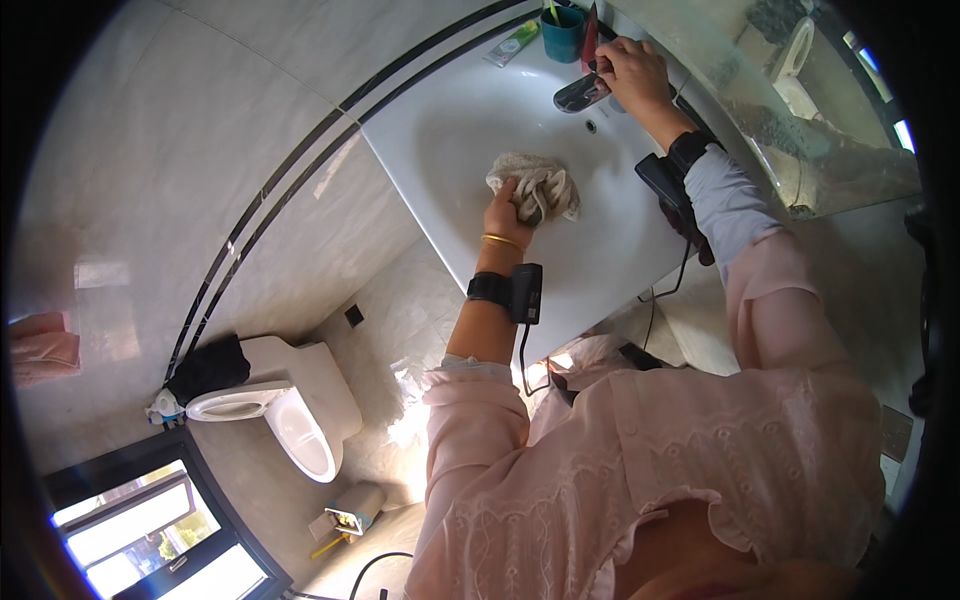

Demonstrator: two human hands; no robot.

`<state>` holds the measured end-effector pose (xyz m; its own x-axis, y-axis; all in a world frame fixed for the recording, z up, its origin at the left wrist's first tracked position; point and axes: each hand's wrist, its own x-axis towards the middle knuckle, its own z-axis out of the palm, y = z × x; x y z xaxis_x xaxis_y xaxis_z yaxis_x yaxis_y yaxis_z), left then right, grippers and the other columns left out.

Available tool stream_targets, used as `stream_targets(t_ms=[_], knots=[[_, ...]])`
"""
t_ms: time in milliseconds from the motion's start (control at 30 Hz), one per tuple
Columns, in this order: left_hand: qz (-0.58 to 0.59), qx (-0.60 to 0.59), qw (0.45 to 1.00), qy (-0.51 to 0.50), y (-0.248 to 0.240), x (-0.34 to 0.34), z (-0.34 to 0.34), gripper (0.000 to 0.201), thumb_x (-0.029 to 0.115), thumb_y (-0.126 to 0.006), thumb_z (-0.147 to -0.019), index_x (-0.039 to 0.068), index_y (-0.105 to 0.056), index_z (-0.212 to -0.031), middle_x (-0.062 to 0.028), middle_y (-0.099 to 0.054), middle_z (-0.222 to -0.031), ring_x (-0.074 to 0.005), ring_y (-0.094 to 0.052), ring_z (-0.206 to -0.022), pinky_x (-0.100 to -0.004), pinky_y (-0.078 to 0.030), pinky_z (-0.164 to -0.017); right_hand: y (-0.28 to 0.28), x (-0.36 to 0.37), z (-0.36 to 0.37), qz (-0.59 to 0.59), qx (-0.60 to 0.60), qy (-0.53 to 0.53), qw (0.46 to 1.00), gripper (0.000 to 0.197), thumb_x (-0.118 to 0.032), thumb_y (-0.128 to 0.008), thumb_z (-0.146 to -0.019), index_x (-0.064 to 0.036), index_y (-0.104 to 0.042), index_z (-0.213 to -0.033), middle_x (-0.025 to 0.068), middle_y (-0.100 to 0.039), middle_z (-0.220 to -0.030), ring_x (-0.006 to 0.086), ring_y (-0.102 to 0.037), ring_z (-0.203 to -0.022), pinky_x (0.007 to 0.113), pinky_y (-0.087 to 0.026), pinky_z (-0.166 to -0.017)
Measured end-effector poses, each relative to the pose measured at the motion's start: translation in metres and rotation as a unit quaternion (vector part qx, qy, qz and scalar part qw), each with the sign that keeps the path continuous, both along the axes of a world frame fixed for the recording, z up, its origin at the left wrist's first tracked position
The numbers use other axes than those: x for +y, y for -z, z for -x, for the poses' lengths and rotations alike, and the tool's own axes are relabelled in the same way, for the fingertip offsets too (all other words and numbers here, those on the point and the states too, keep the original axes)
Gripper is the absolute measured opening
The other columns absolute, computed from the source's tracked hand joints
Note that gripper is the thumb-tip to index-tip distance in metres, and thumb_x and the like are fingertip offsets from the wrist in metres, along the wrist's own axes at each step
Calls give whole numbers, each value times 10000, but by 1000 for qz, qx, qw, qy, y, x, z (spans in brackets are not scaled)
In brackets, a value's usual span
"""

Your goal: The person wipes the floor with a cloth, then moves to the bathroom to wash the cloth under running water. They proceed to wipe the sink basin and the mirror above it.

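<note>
In the basin of a white sink (450, 100) my left hand (507, 212) grips a crumpled, greyish-beige cloth (538, 182). Part of the cloth bunches up past my fingers, and my fingertips are hidden by it. At the sink's far right edge my right hand (632, 75) is closed on the handle of a dark, shiny faucet (580, 94). The faucet's spout points left over the basin, near a small round overflow hole (591, 127). Whether water runs from it I cannot tell.
Behind the faucet stand a teal cup (563, 36) with a toothbrush, a green-and-white tube (512, 45) and a red tube (590, 38). A mirror (830, 150) borders the sink on the right. To the lower left are a toilet (300, 425) and a window (150, 520).
</note>
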<state>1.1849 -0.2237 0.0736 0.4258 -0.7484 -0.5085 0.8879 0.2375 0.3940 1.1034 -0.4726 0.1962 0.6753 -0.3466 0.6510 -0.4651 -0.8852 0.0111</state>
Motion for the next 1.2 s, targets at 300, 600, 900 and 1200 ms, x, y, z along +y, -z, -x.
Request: stream_targets(t_ms=[300,600,900,1200], knots=[[-48,-37,995,76,-3,-66,-9,196,234,-602,-846,100,-578,-988,-61,-620,-956,-227,-601,-876,-355,-489,-751,0,-12,2,-73,-32,-41,996,240,-135,-663,-713,-137,-560,-930,23,-585,-875,265,-547,-842,360,-458,-749],[-97,-103,981,134,28,-96,-16,169,120,-560,-857,54,-564,-1013,-96,-607,-970,-212,-600,-880,-368,-515,-717,17,-6,25,-189,-196,-59,960,232,-145,-653,-770,-58,-574,-971,84,-618,-903,242,-597,-788,336,-462,-740],[3,-75,983,169,3,-89,-21,311,310,-558,-885,38,-574,-1036,-90,-626,-927,-240,-617,-858,-377,-509,-789,137,36,37,-409,-51,-170,895,425,-80,-644,-686,-44,-552,-1100,118,-604,-1002,245,-609,-836,305,-476,-748],[-88,-241,967,-2,-8,-52,-76,306,137,-643,-795,96,-569,-1089,-43,-608,-913,-177,-573,-867,-348,-459,-774,128,24,-1,-806,-137,-92,569,320,-30,-604,-732,18,-559,-1045,95,-608,-967,158,-585,-820,278,-463,-747]])
